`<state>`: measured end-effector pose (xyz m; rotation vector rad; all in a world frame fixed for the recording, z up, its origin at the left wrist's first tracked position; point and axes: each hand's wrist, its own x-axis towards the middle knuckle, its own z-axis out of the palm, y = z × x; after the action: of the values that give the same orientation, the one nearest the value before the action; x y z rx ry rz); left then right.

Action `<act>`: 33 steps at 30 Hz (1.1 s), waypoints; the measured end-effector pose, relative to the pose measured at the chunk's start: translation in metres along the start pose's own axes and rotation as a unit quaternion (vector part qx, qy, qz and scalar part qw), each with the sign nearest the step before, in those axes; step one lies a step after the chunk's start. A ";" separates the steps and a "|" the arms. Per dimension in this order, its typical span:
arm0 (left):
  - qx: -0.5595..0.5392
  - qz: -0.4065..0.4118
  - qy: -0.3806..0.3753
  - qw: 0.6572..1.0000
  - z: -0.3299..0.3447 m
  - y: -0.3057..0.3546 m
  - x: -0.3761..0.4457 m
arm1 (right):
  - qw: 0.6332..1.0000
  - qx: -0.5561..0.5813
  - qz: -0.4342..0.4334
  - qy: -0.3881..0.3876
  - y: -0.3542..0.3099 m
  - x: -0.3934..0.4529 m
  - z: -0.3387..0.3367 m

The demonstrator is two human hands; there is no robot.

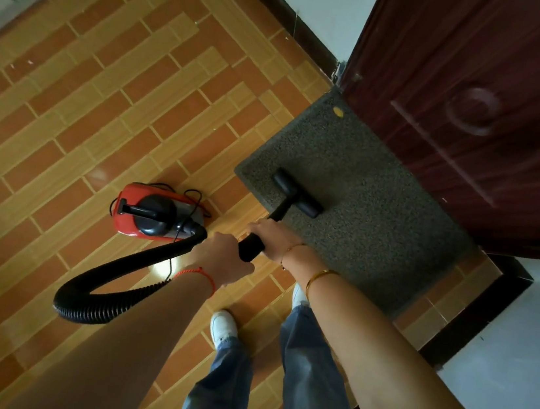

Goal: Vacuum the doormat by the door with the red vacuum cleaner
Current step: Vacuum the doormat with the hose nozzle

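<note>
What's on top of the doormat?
The black nozzle head rests on the doormat, and a small yellow spot sits near its far corner. The mat under the nozzle is hidden.

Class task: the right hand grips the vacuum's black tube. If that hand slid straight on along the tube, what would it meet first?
Probably the black floor nozzle resting on the doormat; the right hand points down the tube towards it, with nothing visible between.

A brown-and-tan tiled floor (82, 83) carries a speckled dark doormat (359, 195) at 2 o'clock against the door, a red vacuum cleaner (154, 211) at centre-left, its nozzle (297, 192) on the mat, and 2 white shoes (223, 327) at 6 o'clock.
</note>
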<state>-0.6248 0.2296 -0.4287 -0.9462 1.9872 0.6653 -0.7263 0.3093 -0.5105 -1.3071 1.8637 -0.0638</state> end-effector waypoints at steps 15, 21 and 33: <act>0.180 0.123 0.062 0.974 0.004 -0.082 -0.052 | 0.995 0.077 0.054 0.020 -0.092 -0.022 0.039; 0.271 0.192 0.127 0.935 -0.018 -0.097 -0.078 | 0.980 0.147 0.125 0.045 -0.105 -0.036 0.036; 0.248 0.274 0.275 0.888 -0.066 -0.133 -0.114 | 0.952 0.203 0.166 0.158 -0.122 -0.087 0.003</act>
<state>-0.5026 0.1478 -0.3127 -0.2517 2.7924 0.1355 -0.6230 0.3241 -0.4026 -0.7205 2.1713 -0.4766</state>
